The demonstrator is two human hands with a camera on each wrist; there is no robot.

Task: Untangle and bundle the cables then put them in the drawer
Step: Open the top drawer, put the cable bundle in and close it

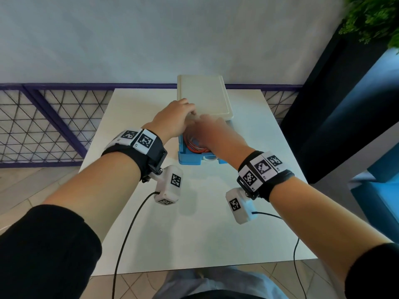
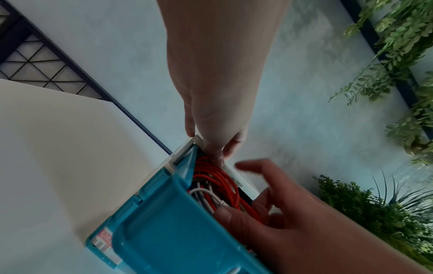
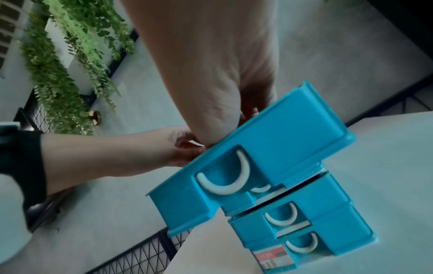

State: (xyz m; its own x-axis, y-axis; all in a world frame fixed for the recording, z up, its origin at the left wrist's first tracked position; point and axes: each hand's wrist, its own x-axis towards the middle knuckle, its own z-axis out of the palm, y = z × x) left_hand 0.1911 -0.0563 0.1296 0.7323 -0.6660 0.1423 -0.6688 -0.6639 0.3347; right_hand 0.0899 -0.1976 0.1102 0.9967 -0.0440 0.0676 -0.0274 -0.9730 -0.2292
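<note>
A blue drawer unit [image 1: 226, 123] with a cream top [image 1: 205, 96] stands at the back of the white table [image 1: 194, 234]. Its top drawer [image 1: 190, 161] [image 2: 168, 222] [image 3: 281, 140] is pulled out. A coiled red cable [image 1: 195, 145] [image 2: 218, 178] and a white cable [image 2: 203, 194] lie inside. My left hand [image 1: 190, 111] [image 2: 211, 148] [image 3: 187, 146] grips the front left corner of the cream top. My right hand [image 1: 207, 124] [image 2: 253, 189] [image 3: 248, 109] reaches into the drawer, its fingers spread loosely over the cables and its thumb on the white one.
Two lower drawers [image 3: 304, 213] with white handles are closed. A purple mesh railing [image 1: 54, 121] runs behind the table. A dark panel [image 1: 323, 126] and green plants [image 1: 373, 18] stand to the right. Wrist camera leads [image 1: 129, 234] trail over the table's front.
</note>
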